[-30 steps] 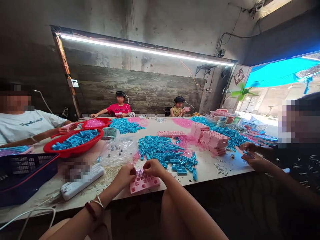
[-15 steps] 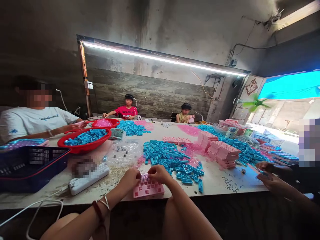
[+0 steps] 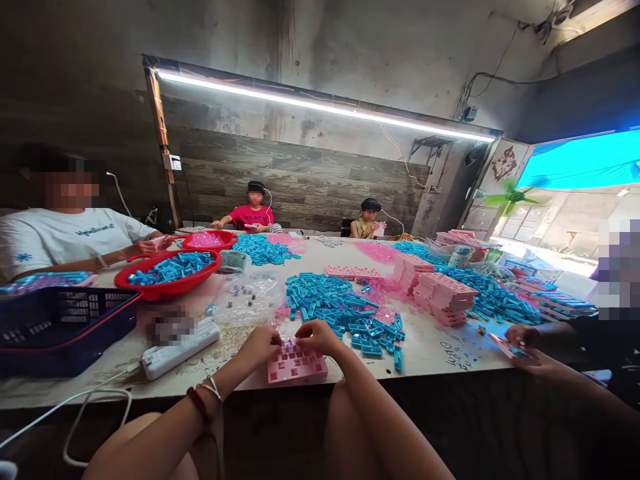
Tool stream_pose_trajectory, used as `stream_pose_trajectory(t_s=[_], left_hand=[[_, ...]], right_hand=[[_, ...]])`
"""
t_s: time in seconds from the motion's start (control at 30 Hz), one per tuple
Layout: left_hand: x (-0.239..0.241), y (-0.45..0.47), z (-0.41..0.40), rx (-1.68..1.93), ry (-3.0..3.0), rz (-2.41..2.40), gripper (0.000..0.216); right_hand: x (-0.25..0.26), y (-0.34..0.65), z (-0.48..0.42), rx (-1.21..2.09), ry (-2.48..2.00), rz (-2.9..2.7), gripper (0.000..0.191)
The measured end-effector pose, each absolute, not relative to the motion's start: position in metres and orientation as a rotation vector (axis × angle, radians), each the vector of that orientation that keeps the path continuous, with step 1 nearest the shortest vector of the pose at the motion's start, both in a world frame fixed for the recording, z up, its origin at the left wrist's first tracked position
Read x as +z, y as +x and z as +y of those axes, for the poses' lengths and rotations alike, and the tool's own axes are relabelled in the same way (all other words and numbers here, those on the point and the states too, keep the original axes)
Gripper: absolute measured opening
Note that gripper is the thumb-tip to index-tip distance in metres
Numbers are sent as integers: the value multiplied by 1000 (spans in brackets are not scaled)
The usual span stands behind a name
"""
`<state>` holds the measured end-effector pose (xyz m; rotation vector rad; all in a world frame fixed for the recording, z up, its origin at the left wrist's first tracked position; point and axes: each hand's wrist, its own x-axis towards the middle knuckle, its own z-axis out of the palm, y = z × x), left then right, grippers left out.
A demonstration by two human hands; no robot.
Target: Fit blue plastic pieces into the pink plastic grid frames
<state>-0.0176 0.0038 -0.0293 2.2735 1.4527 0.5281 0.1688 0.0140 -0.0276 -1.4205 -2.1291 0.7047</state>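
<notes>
Both hands are down at the tray point(image 3: 298, 369), the pink one with square openings, flat on the table point(image 3: 425, 350) close to the near edge. The left hand point(image 3: 261, 343) is at the far left corner, thumb and fingers bunched; the right hand point(image 3: 321, 337) arches over the far right, fingertips pointing down. Between them, shiny bits point(image 3: 290, 345) catch the light along the tray's far rows, and that is where the work sits: handling or seating small pieces there, by the look of it. Is anything pinched? The fingers are drawn in close on both sides, but whether a bit is caught between them cannot be told. Nearer rows show dark, apparently unfilled squares, so the job looks partway along. The next move seems to call for fine fingertip control, one hand steadying the tray while the other lines a bit up squarely. Just beyond, blue pieces point(image 3: 320, 298) lie heaped within reach, with stacked trays point(image 3: 443, 293) off to the right.
</notes>
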Motion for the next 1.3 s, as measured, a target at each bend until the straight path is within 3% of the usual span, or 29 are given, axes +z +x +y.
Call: stream_pose_trajectory(t_s=[0.47, 0.93, 1.3], left_hand=[[-43, -26, 13, 564, 2275, 1469, 15], [-45, -28, 16, 633, 2249, 1377, 25], [-42, -27, 12, 583, 2252, 1380, 12]], right_hand=[[-31, 150, 16, 522, -1012, -2237, 14], [-38, 141, 19, 366, -968, -2398, 15], [-37, 142, 19, 336, -892, -2464, 15]])
